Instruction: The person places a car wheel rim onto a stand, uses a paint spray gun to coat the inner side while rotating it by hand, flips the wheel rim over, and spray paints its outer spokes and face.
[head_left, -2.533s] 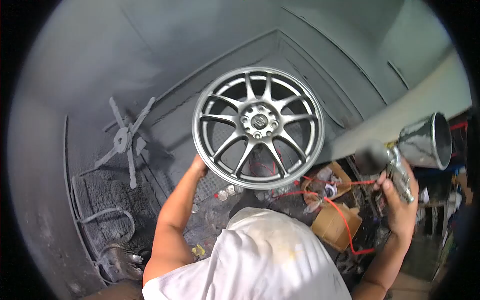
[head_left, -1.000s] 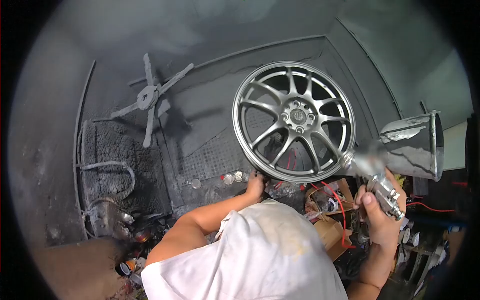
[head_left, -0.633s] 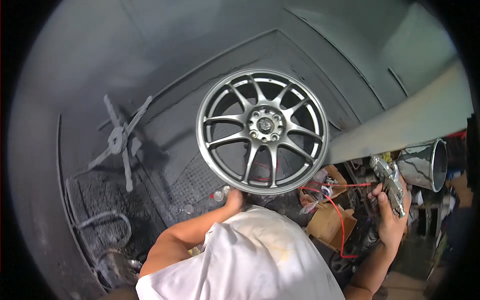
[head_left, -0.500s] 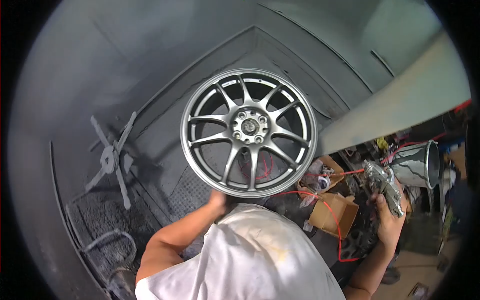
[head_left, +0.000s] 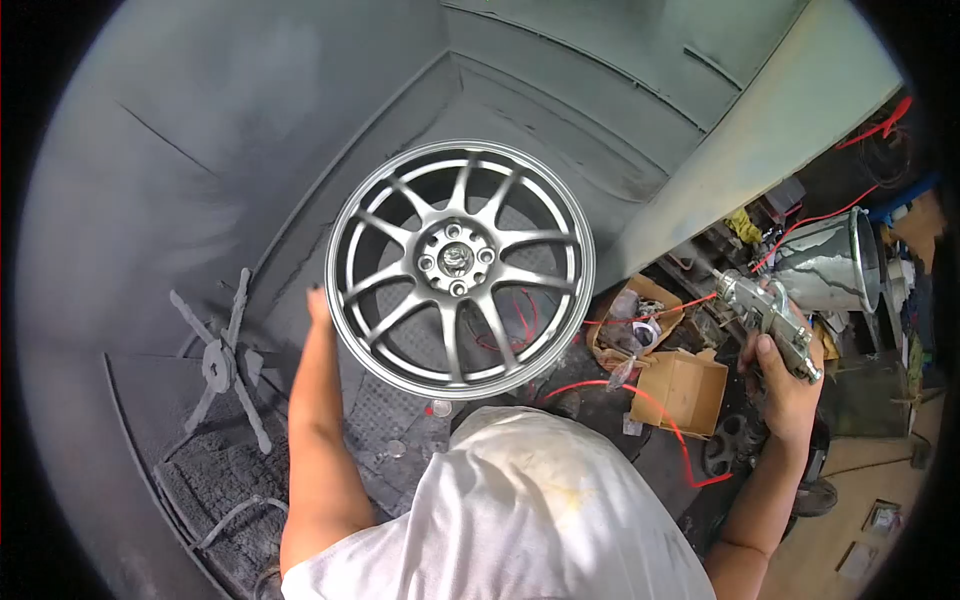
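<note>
A silver multi-spoke car wheel rim (head_left: 457,262) faces up in the middle of the view, its spokes slightly smeared by motion. My left hand (head_left: 319,305) is at the rim's left edge; the rim hides most of its fingers, so I cannot tell whether it grips or only touches. On the right, my right hand (head_left: 785,395) is closed around the handle of a metal spray gun (head_left: 765,315). The gun carries a paint-streaked metal cup (head_left: 820,265) and its nozzle points left, toward the rim.
Grey-coated walls (head_left: 220,150) enclose the back and left. A grey-crusted spoked stand (head_left: 218,365) is at left. A red hose (head_left: 660,415) runs near an open cardboard box (head_left: 680,392) and another box of oddments (head_left: 640,320). A pale panel (head_left: 740,150) slants at right.
The rim has turned, its bolt holes now at different angles. My left hand has moved from the rim's bottom edge up to its left side. The spray gun stays in my right hand.
</note>
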